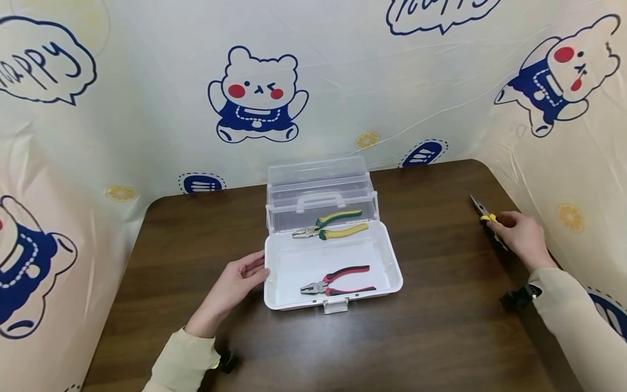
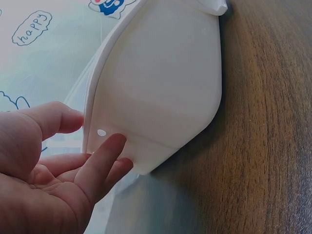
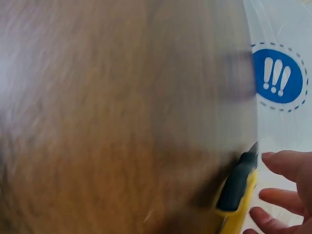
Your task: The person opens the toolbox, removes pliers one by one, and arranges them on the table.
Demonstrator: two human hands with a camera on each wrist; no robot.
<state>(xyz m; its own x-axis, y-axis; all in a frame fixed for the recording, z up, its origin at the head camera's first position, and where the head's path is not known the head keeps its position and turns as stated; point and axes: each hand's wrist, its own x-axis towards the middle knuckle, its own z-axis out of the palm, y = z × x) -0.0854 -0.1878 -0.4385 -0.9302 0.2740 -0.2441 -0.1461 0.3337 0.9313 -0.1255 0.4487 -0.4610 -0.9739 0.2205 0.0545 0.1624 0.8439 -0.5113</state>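
Note:
A white toolbox (image 1: 294, 261) with its clear lid (image 1: 318, 179) raised sits mid-table. My left hand (image 1: 242, 275) holds its left end, thumb at the rim and fingers against the outer wall (image 2: 161, 97). Inside the box, red-and-black combination pliers (image 1: 338, 280) lie near the front wall. Green-and-yellow combination pliers (image 1: 338, 226) lie along the back, by the lid. At the table's right edge are long-nose pliers (image 1: 482, 209) with yellow-and-black handles (image 3: 236, 190). My right hand (image 1: 526, 237) is at these handles, its fingers (image 3: 278, 200) extended beside them in the right wrist view.
The box's front latch (image 1: 336, 306) hangs down toward me. Behind the brown wooden table (image 1: 431, 326) hangs a pale cloth (image 1: 343, 81) printed with cartoon bears, which also runs along both sides. Dark wrist devices (image 1: 520, 298) sit at both cuffs.

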